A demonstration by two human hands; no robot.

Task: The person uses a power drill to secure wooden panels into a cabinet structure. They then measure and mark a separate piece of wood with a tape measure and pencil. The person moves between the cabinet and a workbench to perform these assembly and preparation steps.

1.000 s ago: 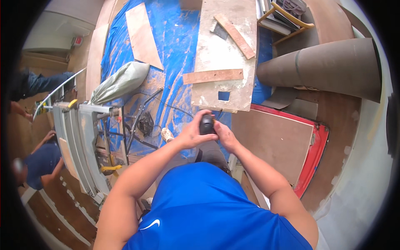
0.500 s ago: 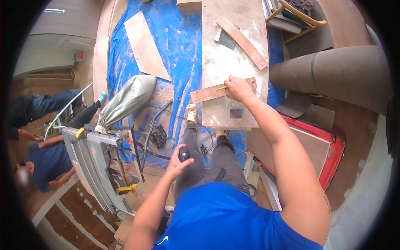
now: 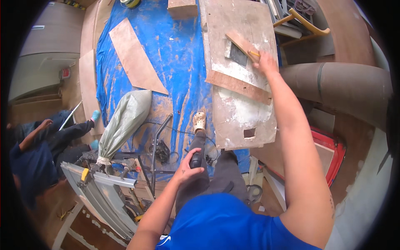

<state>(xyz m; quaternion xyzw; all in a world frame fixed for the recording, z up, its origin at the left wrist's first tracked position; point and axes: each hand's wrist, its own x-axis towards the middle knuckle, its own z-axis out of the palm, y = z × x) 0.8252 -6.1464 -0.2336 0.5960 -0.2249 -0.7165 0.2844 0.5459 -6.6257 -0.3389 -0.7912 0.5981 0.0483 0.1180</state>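
Observation:
My right hand (image 3: 266,64) is closed around a yellow pencil (image 3: 253,53) and rests at the near end of a short wood strip (image 3: 239,43). Whether its fingers also grip that strip is hard to tell. Beside the strip lies a dark flat tool with a pale edge (image 3: 236,55). Closer to me, a second wood strip (image 3: 237,86) slants across the white-smeared work board (image 3: 233,129). Low in front of my body, my left hand (image 3: 186,170) wraps around a rounded black object (image 3: 196,160) whose kind I cannot make out.
A blue tarp (image 3: 179,54) covers the floor, with a plywood piece (image 3: 137,56) on it. At left stand a metal saw table (image 3: 98,193) and its grey dust bag (image 3: 125,121); another person (image 3: 33,154) is beyond. A large brown roll (image 3: 354,85) lies right.
My right hand has left the nearer strip and moved away from me to the farther one, pencil still held. The nearer strip now slants the other way. My left hand keeps the black object.

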